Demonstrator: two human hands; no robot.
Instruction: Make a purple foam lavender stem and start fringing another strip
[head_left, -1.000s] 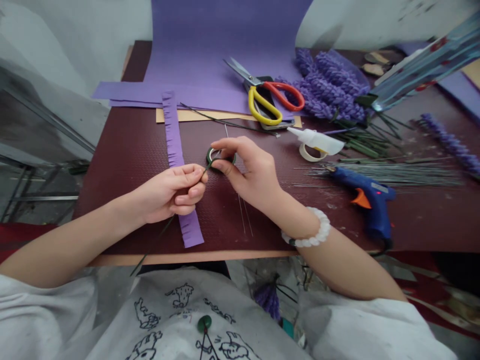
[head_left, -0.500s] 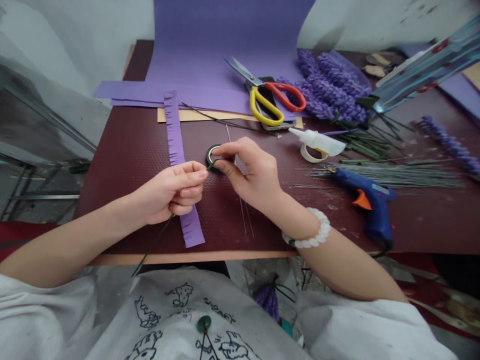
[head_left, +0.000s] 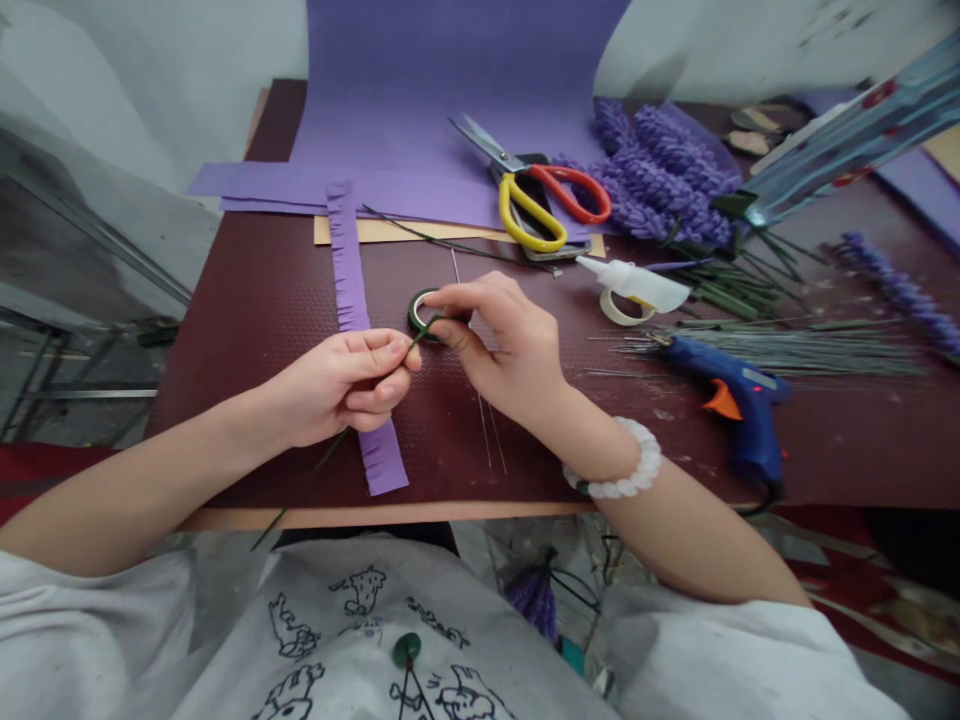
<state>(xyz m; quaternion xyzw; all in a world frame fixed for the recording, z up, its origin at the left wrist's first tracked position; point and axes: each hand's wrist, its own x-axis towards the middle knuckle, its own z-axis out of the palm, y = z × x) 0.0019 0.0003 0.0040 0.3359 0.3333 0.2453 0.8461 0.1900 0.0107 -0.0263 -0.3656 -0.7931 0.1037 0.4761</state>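
My left hand (head_left: pixel 341 385) is closed in a pinch round a thin dark green wire stem (head_left: pixel 300 490) that slants down past the table's front edge. My right hand (head_left: pixel 502 340) is closed on a small roll of green floral tape (head_left: pixel 420 312), and a short strip of tape runs from the roll to the wire's upper end between both hands. A fringed purple paper strip (head_left: pixel 352 300) lies on the maroon table (head_left: pixel 247 300) under my left hand.
Behind lie a large purple paper sheet (head_left: pixel 450 90), yellow-and-red scissors (head_left: pixel 536 195), a white glue bottle (head_left: pixel 637 285), a tape ring and a heap of purple paper flower spikes (head_left: pixel 660 175). A blue glue gun (head_left: pixel 731 395) and a bundle of thin wires (head_left: pixel 810 345) lie at right.
My left hand has turned the wire slightly, so its lower end swings a little left. My right hand and the tape roll have shifted slightly left toward the wire's tip.
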